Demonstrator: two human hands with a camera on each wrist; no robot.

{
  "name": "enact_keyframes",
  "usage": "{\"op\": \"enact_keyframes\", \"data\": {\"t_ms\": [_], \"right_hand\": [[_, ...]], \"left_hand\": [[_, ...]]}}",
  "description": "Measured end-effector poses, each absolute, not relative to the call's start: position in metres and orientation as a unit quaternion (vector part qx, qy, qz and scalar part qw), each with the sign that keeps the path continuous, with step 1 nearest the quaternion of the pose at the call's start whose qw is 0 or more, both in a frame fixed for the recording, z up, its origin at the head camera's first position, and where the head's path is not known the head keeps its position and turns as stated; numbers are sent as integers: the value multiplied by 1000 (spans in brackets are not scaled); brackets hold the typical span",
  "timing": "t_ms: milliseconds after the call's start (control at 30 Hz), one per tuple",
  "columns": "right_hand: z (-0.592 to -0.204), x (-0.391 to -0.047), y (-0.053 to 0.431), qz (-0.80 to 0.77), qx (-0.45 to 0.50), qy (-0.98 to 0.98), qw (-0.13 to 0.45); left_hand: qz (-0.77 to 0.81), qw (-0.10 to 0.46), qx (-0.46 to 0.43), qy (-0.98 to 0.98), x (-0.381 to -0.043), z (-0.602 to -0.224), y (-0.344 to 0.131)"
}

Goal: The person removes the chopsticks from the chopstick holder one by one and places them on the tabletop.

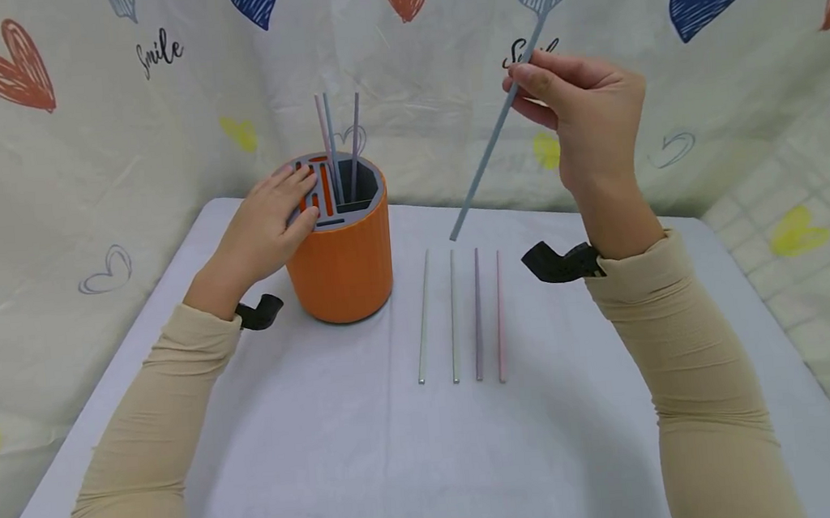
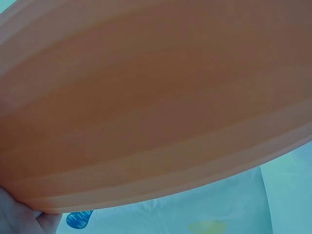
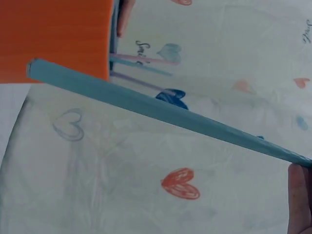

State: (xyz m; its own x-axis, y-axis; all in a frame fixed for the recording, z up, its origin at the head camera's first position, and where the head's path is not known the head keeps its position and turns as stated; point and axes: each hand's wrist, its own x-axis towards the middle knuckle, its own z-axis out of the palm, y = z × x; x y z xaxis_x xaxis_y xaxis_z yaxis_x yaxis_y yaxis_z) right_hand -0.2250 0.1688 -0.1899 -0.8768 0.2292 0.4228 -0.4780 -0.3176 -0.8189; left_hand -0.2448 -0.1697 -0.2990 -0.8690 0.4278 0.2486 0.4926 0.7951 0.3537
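Observation:
High at the right, my right hand [image 1: 582, 107] pinches a long thin blue stick [image 1: 484, 164] near its upper end. The stick slants down to the left, its lower end over the table's back edge in the head view. My left hand [image 1: 265, 218] rests on the top of a round orange pen holder [image 1: 340, 269], its fingers laid over the grey slotted insert [image 1: 363, 214]. The orange wall fills most of the left wrist view. Three thin sticks, one pink, one blue [image 1: 330, 135] and one purple [image 1: 355, 142], stand in the holder's larger compartment.
To the right of the holder several thin sticks lie side by side on the white table [image 1: 372, 457]: greenish ones [image 1: 423, 315], a purple stick [image 1: 478, 311] and a pink stick [image 1: 500, 317]. A cloth printed with hearts [image 1: 445, 78] hangs behind the table.

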Motion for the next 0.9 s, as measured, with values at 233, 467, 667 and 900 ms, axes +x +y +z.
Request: {"op": "enact_keyframes", "data": {"t_ms": [233, 467, 667, 900], "right_hand": [[-222, -228, 202, 791, 38, -595, 138], [-252, -230, 237, 797, -31, -603, 30], [-284, -233, 254, 755, -75, -650, -32], [-327, -234, 270, 721, -126, -670, -127]], "left_hand": [[-207, 79, -243, -944, -244, -299, -170], [-206, 81, -243, -944, -245, -300, -170], [-208, 84, -242, -944, -245, -301, -170], [-209, 86, -242, -943, -246, -301, -170]]}}
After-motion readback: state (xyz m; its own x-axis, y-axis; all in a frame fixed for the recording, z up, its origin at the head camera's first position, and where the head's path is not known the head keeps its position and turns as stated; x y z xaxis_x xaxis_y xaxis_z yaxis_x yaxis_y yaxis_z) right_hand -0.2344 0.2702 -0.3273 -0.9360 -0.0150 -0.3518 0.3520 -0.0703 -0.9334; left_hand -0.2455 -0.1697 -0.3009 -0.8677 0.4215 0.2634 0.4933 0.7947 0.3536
